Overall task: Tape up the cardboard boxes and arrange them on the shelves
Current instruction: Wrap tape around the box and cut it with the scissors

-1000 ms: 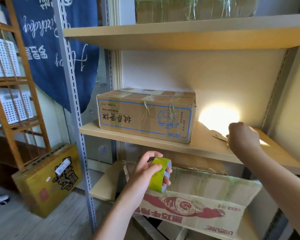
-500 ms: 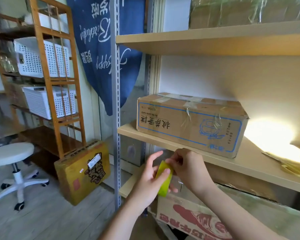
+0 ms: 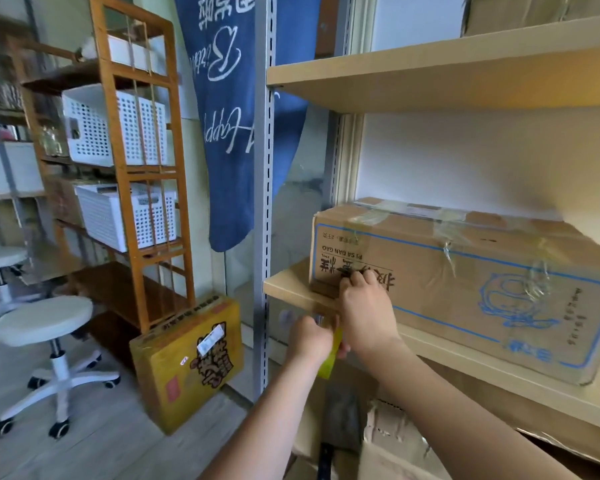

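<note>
Tape roll (image 3: 330, 355) between hands, yellow box (image 3: 187, 362) nearby.

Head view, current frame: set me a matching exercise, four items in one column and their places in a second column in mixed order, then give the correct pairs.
Items:
1. blue-printed cardboard box
2. yellow box
3. tape roll
4. white stool

Places:
A. on the floor, leaning at the foot of the wooden rack
B. between the left hand and the right hand
C. standing on the floor at far left
D. on the middle shelf of the metal unit

Pairs: 1-D, 2-A, 3-B, 4-C
</note>
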Demonstrator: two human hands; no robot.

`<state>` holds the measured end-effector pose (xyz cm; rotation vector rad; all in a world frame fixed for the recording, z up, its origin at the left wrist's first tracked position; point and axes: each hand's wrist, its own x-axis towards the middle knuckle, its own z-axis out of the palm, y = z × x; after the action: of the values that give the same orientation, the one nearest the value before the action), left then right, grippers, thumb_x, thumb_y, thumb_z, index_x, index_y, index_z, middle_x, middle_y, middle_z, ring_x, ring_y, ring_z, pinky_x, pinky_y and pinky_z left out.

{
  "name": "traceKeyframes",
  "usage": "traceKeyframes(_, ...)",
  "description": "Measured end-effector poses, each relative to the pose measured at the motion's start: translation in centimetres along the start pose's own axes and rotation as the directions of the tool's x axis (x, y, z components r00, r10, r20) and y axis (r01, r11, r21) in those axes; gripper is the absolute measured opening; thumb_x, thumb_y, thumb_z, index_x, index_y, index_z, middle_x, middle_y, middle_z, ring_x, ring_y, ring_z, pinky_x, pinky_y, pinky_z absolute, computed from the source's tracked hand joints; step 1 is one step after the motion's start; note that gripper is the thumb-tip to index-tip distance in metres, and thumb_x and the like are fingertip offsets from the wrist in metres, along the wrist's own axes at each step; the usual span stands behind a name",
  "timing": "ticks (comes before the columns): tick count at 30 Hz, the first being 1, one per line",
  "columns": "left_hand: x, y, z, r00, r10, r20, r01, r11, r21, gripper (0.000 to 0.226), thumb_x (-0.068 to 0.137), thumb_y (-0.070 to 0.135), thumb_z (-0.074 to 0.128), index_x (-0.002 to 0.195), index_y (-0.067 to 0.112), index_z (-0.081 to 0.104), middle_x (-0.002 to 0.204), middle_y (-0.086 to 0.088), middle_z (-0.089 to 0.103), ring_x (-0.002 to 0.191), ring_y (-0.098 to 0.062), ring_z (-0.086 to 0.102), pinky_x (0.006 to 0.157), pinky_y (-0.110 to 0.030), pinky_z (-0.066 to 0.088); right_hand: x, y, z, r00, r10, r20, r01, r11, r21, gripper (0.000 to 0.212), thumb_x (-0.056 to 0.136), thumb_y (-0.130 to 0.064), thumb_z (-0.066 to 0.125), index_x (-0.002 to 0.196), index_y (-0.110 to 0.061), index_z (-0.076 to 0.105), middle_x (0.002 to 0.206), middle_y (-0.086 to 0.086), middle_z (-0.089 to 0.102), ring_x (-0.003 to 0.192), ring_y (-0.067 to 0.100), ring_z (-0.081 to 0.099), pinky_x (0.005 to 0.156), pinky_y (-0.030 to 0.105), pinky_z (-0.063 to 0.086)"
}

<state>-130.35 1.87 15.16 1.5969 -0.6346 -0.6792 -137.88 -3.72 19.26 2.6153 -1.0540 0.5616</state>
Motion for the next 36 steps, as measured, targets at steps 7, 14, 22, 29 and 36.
traceKeyframes(7, 2.0, -2.3, -0.3, 0.998, 0.058, 0.031, -0.060, 0.994, 0.090, 0.031, 0.094, 0.042, 0.060, 0.112, 0.017, 0.062, 0.103, 0.001, 0.067, 0.095, -0.018, 0.064, 0.080, -0.027, 0.047, 0.5, 0.2, 0.2, 0.979, -0.141, -0.148, 0.129, 0.988, -0.087, 0.047, 0.056, -0.012, 0.085, 0.098, -0.015, 0.063, 0.087, 0.004, 0.062, 0.080, 0.027, 0.065, 0.060, 0.033, 0.050)
traceKeyframes(14, -0.2, -3.0, -0.5, 0.896, 0.327, -0.301, -0.270, 0.938, 0.217, 0.016, 0.093, 0.027, 0.060, 0.105, 0.017, 0.060, 0.099, 0.000, 0.065, 0.097, -0.020, 0.063, 0.079, -0.029, 0.047, -2.8, 3.5, 3.4, 0.964, -0.256, -0.073, 0.265, 0.950, 0.165, 0.044, 0.099, -0.039, 0.032, 0.125, -0.016, 0.059, 0.114, 0.003, 0.051, 0.100, 0.026, 0.048, 0.087, 0.040, 0.049)
traceKeyframes(22, -10.1, -7.0, 0.7, 0.610, 0.731, 0.305, -0.751, 0.412, 0.515, 0.035, 0.094, 0.042, 0.049, 0.123, 0.024, 0.057, 0.120, 0.013, 0.057, 0.113, -0.005, 0.052, 0.095, -0.021, 0.041, -14.8, 9.8, -1.8, 0.928, -0.242, 0.285, 0.167, 0.950, 0.263, 0.053, 0.088, -0.078, 0.030, 0.104, -0.035, 0.058, 0.095, -0.005, 0.069, 0.083, 0.020, 0.061, 0.071, 0.032, 0.046)
traceKeyframes(29, -11.2, -6.9, 3.2, 0.637, 0.540, 0.550, -0.769, 0.405, 0.494, 0.043, 0.082, 0.052, 0.069, 0.061, 0.025, 0.044, 0.058, 0.009, 0.042, 0.054, -0.004, 0.043, 0.051, -0.023, 0.029, -18.9, 11.7, -1.6, 0.864, -0.178, 0.470, 0.095, 0.976, 0.196, 0.037, 0.095, -0.049, 0.052, 0.109, -0.018, 0.066, 0.108, 0.007, 0.067, 0.098, 0.027, 0.062, 0.082, 0.039, 0.051)
traceKeyframes(36, -11.7, -6.5, 5.7, 0.759, 0.420, 0.497, -0.611, 0.724, 0.321, 0.025, 0.083, 0.028, 0.076, 0.079, 0.017, 0.054, 0.064, 0.006, 0.053, 0.055, 0.001, 0.046, 0.055, -0.015, 0.035, -20.2, 15.3, -0.9, 0.945, -0.009, 0.327, -0.063, 0.976, 0.209, 0.040, 0.078, -0.063, 0.063, 0.106, -0.035, 0.063, 0.100, -0.011, 0.066, 0.096, 0.017, 0.063, 0.074, 0.033, 0.051)
